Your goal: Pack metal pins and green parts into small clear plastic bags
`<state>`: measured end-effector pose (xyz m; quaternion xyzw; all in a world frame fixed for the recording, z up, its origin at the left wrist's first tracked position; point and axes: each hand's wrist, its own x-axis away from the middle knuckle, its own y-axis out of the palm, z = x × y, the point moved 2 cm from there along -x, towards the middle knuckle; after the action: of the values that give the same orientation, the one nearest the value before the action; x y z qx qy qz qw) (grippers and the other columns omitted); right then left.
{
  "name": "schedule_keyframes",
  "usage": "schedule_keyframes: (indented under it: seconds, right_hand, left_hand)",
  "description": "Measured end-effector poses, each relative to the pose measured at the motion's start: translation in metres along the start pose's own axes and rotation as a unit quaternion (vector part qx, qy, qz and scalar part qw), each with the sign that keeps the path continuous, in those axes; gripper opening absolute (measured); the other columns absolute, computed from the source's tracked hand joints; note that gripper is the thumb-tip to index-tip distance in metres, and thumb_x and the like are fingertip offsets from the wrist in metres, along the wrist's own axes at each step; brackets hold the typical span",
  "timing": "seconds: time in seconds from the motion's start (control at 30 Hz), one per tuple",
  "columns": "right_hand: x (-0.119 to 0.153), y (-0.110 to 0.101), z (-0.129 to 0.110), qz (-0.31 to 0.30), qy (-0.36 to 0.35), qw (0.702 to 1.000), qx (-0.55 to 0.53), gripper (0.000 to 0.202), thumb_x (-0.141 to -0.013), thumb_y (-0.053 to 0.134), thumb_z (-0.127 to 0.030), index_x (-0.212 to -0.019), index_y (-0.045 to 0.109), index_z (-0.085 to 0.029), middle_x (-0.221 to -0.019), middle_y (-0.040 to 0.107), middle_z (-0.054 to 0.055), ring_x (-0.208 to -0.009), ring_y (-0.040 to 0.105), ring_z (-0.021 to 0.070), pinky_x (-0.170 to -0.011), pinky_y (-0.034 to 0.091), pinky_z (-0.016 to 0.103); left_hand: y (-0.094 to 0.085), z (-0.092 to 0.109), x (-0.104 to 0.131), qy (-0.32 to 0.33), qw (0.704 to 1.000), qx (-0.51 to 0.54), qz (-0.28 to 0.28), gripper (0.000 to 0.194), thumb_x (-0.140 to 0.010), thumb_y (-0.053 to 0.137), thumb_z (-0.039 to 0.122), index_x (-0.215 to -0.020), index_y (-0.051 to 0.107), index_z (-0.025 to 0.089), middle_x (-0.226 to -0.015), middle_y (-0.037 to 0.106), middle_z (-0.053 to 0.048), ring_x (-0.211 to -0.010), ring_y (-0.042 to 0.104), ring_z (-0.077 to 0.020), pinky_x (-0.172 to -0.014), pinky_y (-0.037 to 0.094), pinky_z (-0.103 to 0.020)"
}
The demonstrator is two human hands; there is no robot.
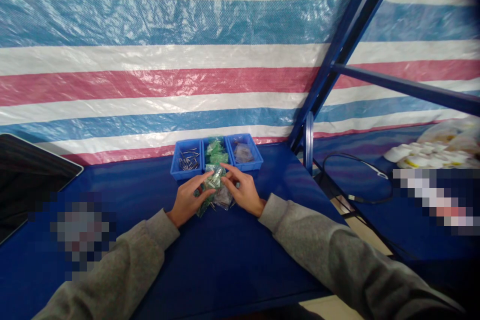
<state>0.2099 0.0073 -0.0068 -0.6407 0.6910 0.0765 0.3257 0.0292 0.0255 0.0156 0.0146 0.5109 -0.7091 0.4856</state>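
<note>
My left hand [189, 199] and my right hand [244, 191] meet in front of the bins, thumbs and forefingers bent around a small green-tinted plastic bag [215, 175]. Something small and pale shows inside it. Under and beside my fingers lies a small heap of clear plastic bags [223, 198], with thin metal pieces at its edge. Just behind, three blue bins stand side by side. Loose metal pins or screws fill the left bin [178, 162]; green bags [216, 149] are in the middle one, and clear packets [243, 153] in the right bin [256, 164].
A dark screen-like panel [30, 180] stands at the left of the blue table [210, 265]. On the right are a blue metal frame [330, 70], a cable [352, 160] and white rolls or spools [431, 155]. A striped plastic sheet [168, 80] hangs behind.
</note>
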Motion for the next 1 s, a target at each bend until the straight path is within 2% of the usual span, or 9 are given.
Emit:
schedule_keyframes:
  seconds: [0.17, 0.3, 0.43, 0.6, 1.0]
  right_hand:
    - [-0.0003, 0.0004, 0.0015, -0.004, 0.003, 1.000, 0.004, 0.036, -0.087, 0.049, -0.028, -0.121, 0.052, -0.019, -0.072, 0.059, -0.001, -0.057, 0.052, 0.0103, -0.059, 0.044, 0.021]
    - [0.0001, -0.0005, 0.0002, 0.001, -0.006, 1.000, 0.017, 0.029, -0.087, 0.048, -0.027, -0.113, 0.058, -0.020, -0.076, 0.061, 0.000, -0.063, 0.055, 0.0114, -0.065, 0.045, 0.023]
    - [0.0006, -0.0010, -0.0002, 0.004, -0.002, 1.000, 0.011, 0.037, -0.087, 0.048, -0.027, -0.123, 0.051, -0.019, -0.076, 0.060, 0.000, -0.060, 0.053, 0.0107, -0.063, 0.045, 0.022]
    - [0.0004, -0.0003, 0.0008, -0.005, 0.000, 1.000, -0.006, 0.043, -0.087, 0.050, -0.027, -0.129, 0.045, -0.019, -0.077, 0.061, -0.001, -0.058, 0.051, 0.0096, -0.061, 0.045, 0.021]
    - [-0.0011, -0.0005, 0.0017, 0.008, 0.015, 1.000, -0.003, 0.031, -0.086, 0.051, -0.029, -0.114, 0.058, -0.019, -0.075, 0.063, 0.001, -0.057, 0.053, 0.0109, -0.059, 0.046, 0.022]
  left_hand:
    - [-0.0001, 0.0014, -0.0007, 0.008, 1.000, -0.006, -0.002, 0.045, -0.083, 0.055, 0.036, -0.125, 0.048, 0.020, -0.101, 0.063, -0.007, -0.064, 0.057, -0.0115, -0.069, 0.051, -0.028]
    - [0.0001, 0.0019, -0.0012, 0.015, 1.000, -0.012, 0.003, 0.044, -0.083, 0.054, 0.036, -0.123, 0.050, 0.019, -0.095, 0.064, -0.006, -0.064, 0.057, -0.0113, -0.068, 0.051, -0.027]
    - [-0.0005, 0.0015, -0.0004, 0.009, 1.000, -0.025, 0.013, 0.040, -0.083, 0.055, 0.034, -0.120, 0.053, 0.019, -0.083, 0.063, -0.003, -0.063, 0.056, -0.0115, -0.066, 0.050, -0.026]
    - [-0.0010, 0.0025, 0.0006, 0.002, 0.999, -0.015, 0.032, 0.031, -0.082, 0.058, 0.030, -0.112, 0.058, 0.020, -0.088, 0.064, -0.003, -0.066, 0.058, -0.0112, -0.070, 0.050, -0.025]
    - [-0.0015, 0.0043, 0.0001, 0.007, 0.999, -0.020, 0.032, 0.025, -0.083, 0.056, 0.032, -0.103, 0.062, 0.020, -0.086, 0.065, -0.003, -0.071, 0.060, -0.0131, -0.071, 0.050, -0.026]
